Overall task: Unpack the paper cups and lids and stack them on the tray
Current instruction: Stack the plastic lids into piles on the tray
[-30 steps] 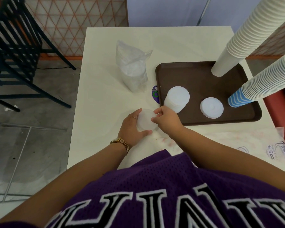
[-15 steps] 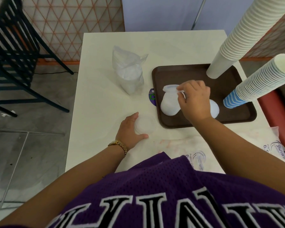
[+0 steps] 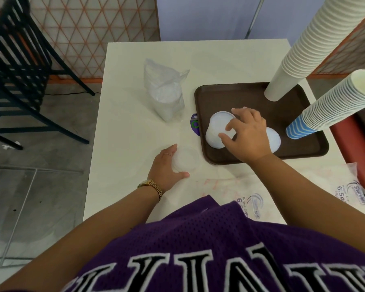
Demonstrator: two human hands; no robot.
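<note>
A brown tray (image 3: 251, 95) lies on the white table. On it stand a tall stack of white cups (image 3: 316, 39), a tall stack of blue-striped cups (image 3: 325, 110), a stack of white lids (image 3: 218, 129) and a second, lower pile of lids (image 3: 273, 139). My right hand (image 3: 247, 133) rests on top of the lid stack, fingers curled over its rim. My left hand (image 3: 167, 165) cups a small pile of clear lids (image 3: 187, 160) on the table in front of the tray.
A clear plastic bag (image 3: 164, 93) with more lids stands left of the tray. Empty printed cup wrappers (image 3: 303, 190) lie along the near table edge. A round sticker (image 3: 195, 126) peeks out by the tray. A black chair (image 3: 19, 70) stands at the left.
My right hand carried a lid from the pile at my left hand to the tray and set it down on the lid stack. The left hand stayed put.
</note>
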